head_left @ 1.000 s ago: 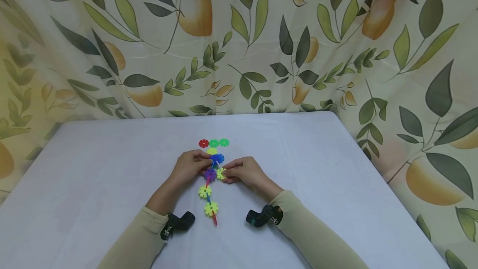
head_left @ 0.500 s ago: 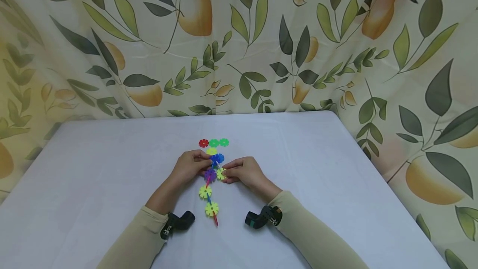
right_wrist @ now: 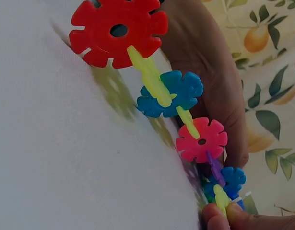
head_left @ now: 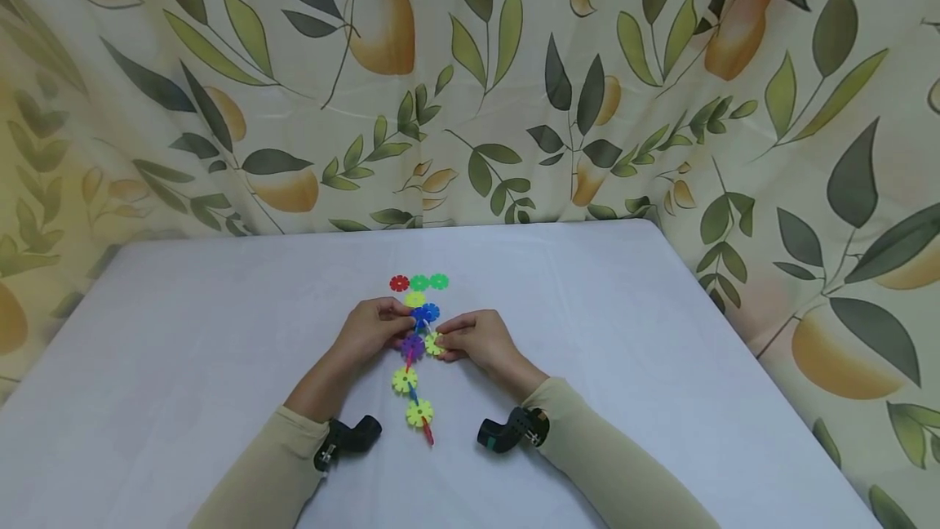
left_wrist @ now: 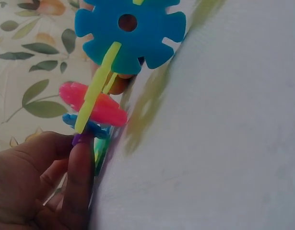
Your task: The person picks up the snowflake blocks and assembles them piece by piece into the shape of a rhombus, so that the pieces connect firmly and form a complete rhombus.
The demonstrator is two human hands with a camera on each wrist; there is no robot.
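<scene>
A chain of slotted plastic flower discs runs toward the near side in the head view, including a purple disc [head_left: 413, 347], yellow discs [head_left: 419, 414] and a red end disc [head_left: 428, 433]. My left hand [head_left: 369, 331] pinches the upper part of the chain; in the left wrist view, thumb and finger meet on a purple edge [left_wrist: 77, 139]. Between the thumb and fingers of my right hand [head_left: 481, 340] is a yellow disc [right_wrist: 220, 199], close beside a blue disc [right_wrist: 233, 180]. A small white piece [right_wrist: 244, 196] shows by those fingertips. Fingers partly hide the joints.
Loose discs lie just beyond the hands: a red one [head_left: 400, 283], two green ones [head_left: 439, 282] and a yellow one [head_left: 415, 299]. They rest on a white-covered table [head_left: 587, 308]. A leaf-and-fruit patterned curtain [head_left: 470, 104] hangs behind the far edge.
The lower end of the chain has swung slightly to the right. Both hands keep nearly the same place and grip, and the head view has shifted a little.
</scene>
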